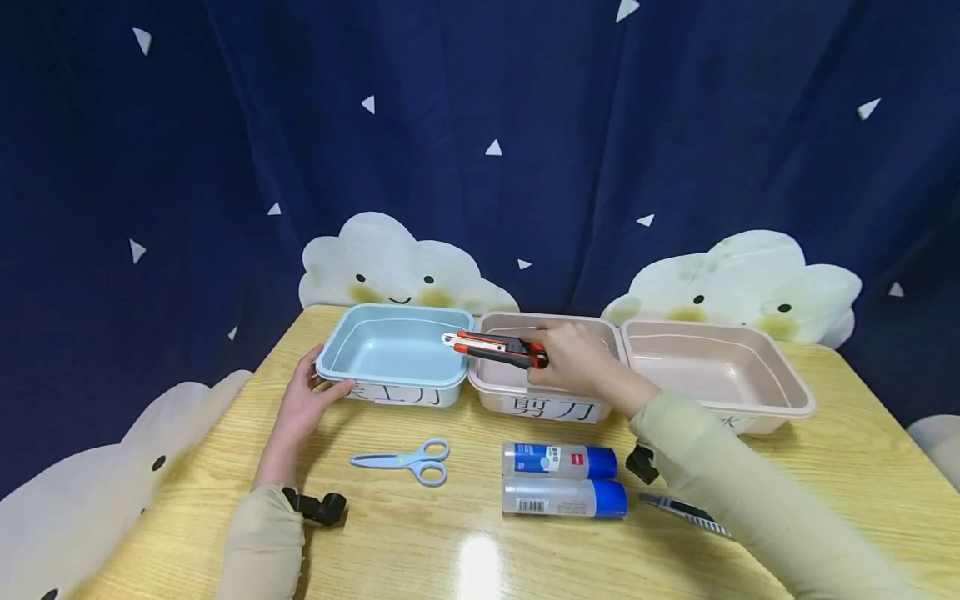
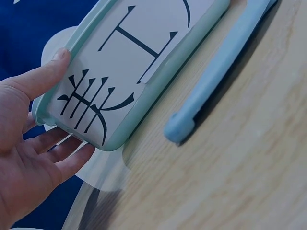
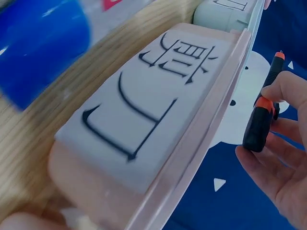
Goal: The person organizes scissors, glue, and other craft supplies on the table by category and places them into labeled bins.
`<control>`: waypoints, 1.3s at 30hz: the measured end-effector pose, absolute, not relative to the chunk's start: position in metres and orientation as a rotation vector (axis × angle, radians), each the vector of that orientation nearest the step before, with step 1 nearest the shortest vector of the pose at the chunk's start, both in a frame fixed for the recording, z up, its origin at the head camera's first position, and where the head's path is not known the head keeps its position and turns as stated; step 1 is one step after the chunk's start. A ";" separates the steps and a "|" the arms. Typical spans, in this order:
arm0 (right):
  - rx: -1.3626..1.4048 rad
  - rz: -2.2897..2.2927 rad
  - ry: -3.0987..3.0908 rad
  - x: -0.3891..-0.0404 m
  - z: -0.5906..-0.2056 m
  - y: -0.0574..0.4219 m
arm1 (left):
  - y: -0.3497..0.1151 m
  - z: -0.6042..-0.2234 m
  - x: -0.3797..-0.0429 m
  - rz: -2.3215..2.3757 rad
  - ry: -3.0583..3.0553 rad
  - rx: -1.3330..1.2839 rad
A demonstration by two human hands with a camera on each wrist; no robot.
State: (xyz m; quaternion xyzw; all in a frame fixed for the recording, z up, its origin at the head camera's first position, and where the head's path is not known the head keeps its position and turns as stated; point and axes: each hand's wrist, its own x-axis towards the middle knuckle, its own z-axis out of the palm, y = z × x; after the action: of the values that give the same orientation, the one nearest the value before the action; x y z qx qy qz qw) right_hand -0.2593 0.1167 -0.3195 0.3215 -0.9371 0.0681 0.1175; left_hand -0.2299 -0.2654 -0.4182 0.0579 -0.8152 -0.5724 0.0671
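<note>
A red-and-black utility knife (image 1: 495,347) is in my right hand (image 1: 573,358), which pinches its handle above the middle pink bin (image 1: 540,317). Its pale tip points left, over the edge of the light-blue bin (image 1: 408,309). At that blue bin's left front corner, my left hand (image 1: 302,407) holds on, with the thumb on the front rim and the fingers along the side. The left wrist view shows this hand (image 2: 33,139) beside the bin's paper label (image 2: 124,52). Seen from the right wrist, the knife (image 3: 259,122) lies between thumb and fingers.
Blue-handled scissors (image 1: 401,460) lie before the bins. Two glue sticks, one upper (image 1: 555,460) and one lower (image 1: 558,497), lie side by side. Another utility knife (image 1: 684,512) is partly hidden by my right forearm. A second pink bin (image 1: 712,329) stands at the right.
</note>
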 end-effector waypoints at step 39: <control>0.997 0.283 -2.849 -0.313 -0.330 -0.013 | -0.266 -0.418 -0.230 -1.749 -2.436 0.203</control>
State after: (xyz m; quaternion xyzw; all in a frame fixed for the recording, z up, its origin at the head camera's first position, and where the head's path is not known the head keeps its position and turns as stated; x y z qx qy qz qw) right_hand -0.3128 -0.0131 -0.3301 0.3285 -0.9383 0.0932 0.0548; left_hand -0.2297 -0.2656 -0.4176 0.0672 -0.8086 -0.5806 0.0681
